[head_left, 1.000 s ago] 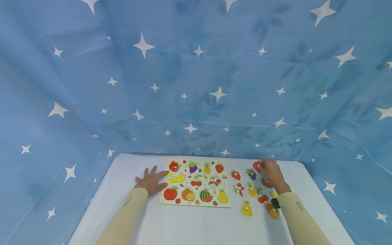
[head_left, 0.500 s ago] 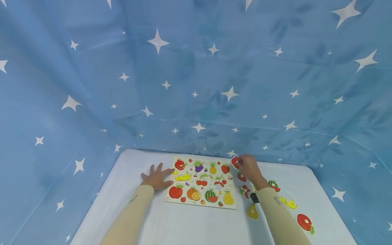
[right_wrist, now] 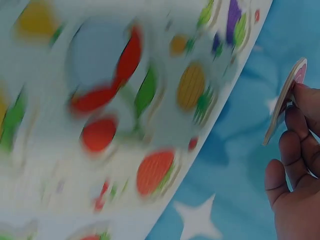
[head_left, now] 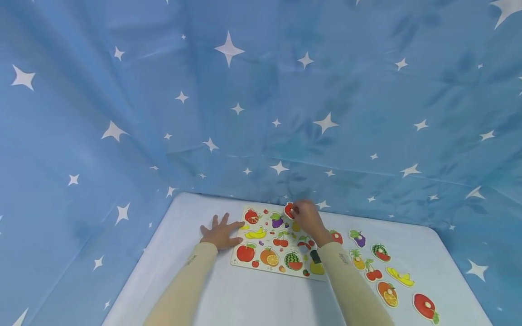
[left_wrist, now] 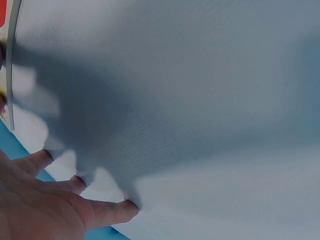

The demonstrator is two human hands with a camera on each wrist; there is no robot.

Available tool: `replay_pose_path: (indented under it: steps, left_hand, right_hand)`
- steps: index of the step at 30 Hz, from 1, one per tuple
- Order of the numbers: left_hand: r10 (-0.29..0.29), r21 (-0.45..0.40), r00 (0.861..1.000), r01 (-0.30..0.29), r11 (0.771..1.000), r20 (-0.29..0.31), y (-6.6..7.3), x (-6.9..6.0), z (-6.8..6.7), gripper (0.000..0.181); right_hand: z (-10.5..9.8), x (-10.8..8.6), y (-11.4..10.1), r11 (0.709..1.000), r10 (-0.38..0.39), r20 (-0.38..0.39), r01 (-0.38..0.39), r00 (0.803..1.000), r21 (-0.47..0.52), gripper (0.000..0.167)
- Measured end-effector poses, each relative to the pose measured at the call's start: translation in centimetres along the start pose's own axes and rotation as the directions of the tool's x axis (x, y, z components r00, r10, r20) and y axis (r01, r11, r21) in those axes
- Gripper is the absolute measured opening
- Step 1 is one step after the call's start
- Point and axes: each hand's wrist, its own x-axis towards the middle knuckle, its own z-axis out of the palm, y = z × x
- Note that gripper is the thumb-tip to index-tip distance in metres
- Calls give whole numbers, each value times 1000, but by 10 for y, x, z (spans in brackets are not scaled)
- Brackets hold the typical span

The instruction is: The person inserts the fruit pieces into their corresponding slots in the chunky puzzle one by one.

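Note:
A fruit puzzle board (head_left: 263,267) lies on the white table, printed with several fruits. My left hand (head_left: 221,234) rests spread at its left edge, with thumb and forefinger touching the board. In the left wrist view, three fingertips of that hand (left_wrist: 45,205) reach over the white cloth. My right hand (head_left: 308,219) pinches a red pomegranate puzzle piece (head_left: 288,210) above the board's far edge, near the printed grapes (head_left: 277,222). The right wrist view shows this piece (right_wrist: 284,102) edge-on, raised and apart from the board; the right forearm hides part of the board.
Loose knobbed pieces lie right of the board: strawberry (head_left: 336,236), grapes (head_left: 358,240), watermelon (head_left: 381,252), pineapple (head_left: 358,261), cherries (head_left: 373,273), bananas (head_left: 400,277), orange (head_left: 387,295) and apple (head_left: 424,306). A blue starred cloth (head_left: 261,113) hangs behind the table.
My right hand has carried the pomegranate piece leftward from the group of loose pieces to above the board. The left hand stays on the board's edge; the head view has shifted.

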Motion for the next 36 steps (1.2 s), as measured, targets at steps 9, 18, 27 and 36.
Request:
replay_pose_path:
  steps: [9, 18, 27, 36]
  left_hand:
    - [-14, 36, 1000, 14, 999, 7, 1, 5, -1, 62]
    - [-27, 51, 1000, 26, 998, 15, 5, 4, -5, 62]
    - [-16, 62, 1000, 15, 998, 13, 6, 6, -3, 61]
    - [-33, 73, 999, 30, 997, 32, 3, 5, -1, 61]
  right_hand:
    - [32, 22, -39, 998, -53, 16, 53, 998, 16, 18]
    - [61, 38, -64, 998, -66, 75, 64, 995, 28, 15]
    - [80, 50, -78, 998, 67, 211, -62, 975, -32, 4]
    - [99, 51, -79, 990, 107, 268, -78, 957, -118, 11]
